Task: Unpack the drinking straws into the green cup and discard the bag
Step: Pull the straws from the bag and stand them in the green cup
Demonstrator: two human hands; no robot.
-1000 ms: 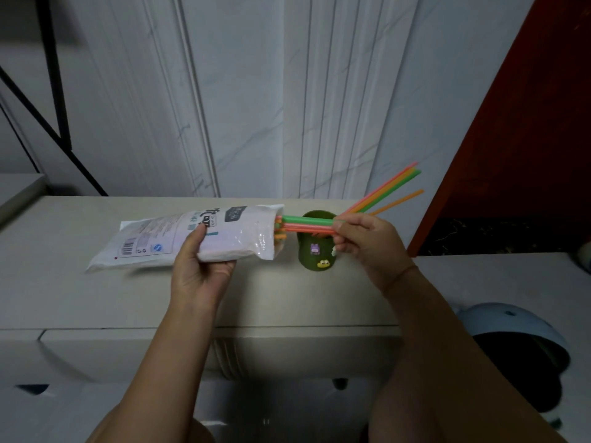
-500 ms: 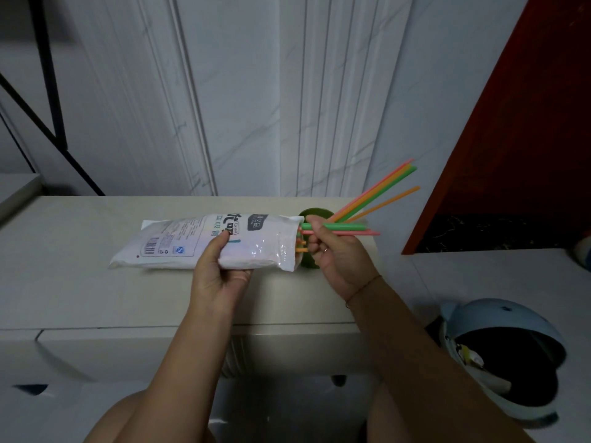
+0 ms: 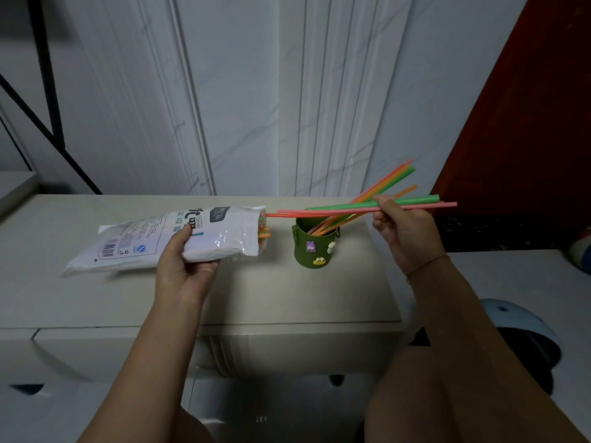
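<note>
several straws (image 3: 358, 210) pinched in right hand (image 3: 403, 233), nearly clear of bag (image 3: 166, 239) clamped in left hand (image 3: 185, 266); best pulled fully free, tipped upright, lowered into green cup (image 3: 315, 247) beside those already leaning there.

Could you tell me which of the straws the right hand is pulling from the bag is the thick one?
The green straw pinched in the right hand: it is clearly wider than the thin pink ones held alongside it.
</note>
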